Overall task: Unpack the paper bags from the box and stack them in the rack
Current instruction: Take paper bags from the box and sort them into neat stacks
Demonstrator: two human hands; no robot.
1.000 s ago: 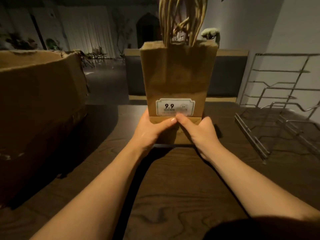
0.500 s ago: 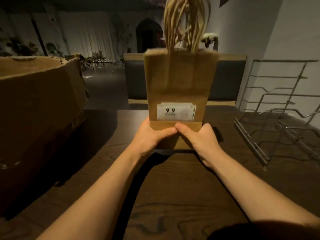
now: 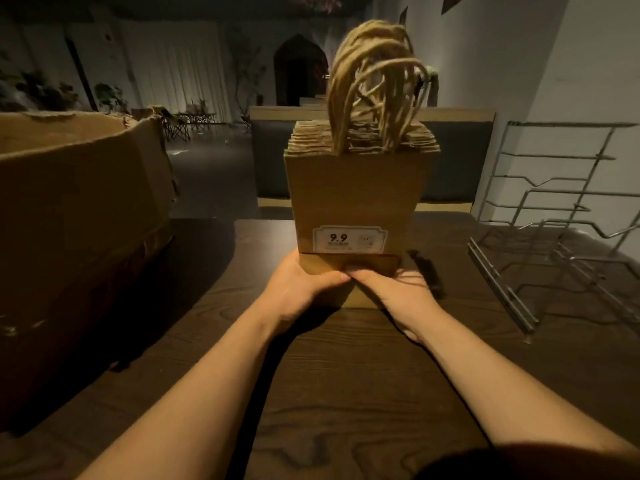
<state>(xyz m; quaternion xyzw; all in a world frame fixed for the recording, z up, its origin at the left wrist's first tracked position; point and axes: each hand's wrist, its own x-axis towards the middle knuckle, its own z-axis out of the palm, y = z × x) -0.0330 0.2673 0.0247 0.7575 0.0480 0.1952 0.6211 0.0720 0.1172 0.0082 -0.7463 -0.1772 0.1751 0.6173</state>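
A thick bundle of flat brown paper bags [image 3: 356, 192] stands upright on the dark wooden table [image 3: 346, 393], straight ahead of me. Its twine handles [image 3: 374, 88] bunch up at the top and a white "9.9" label [image 3: 349, 239] faces me. My left hand [image 3: 301, 289] grips the bundle's bottom left corner. My right hand [image 3: 398, 292] grips the bottom right, thumbs meeting on the front. The big open cardboard box [image 3: 79, 220] sits on the table to my left. The wire rack [image 3: 568, 223] stands to my right.
A small dark object [image 3: 427, 271] lies on the table just right of the bundle. Behind the table is a bench back [image 3: 270, 157], and a white wall rises behind the rack.
The bundle has tipped its top toward me and sunk lower in view, so the bags' top edges and whole handles now show. Both hands keep their grip at its base.
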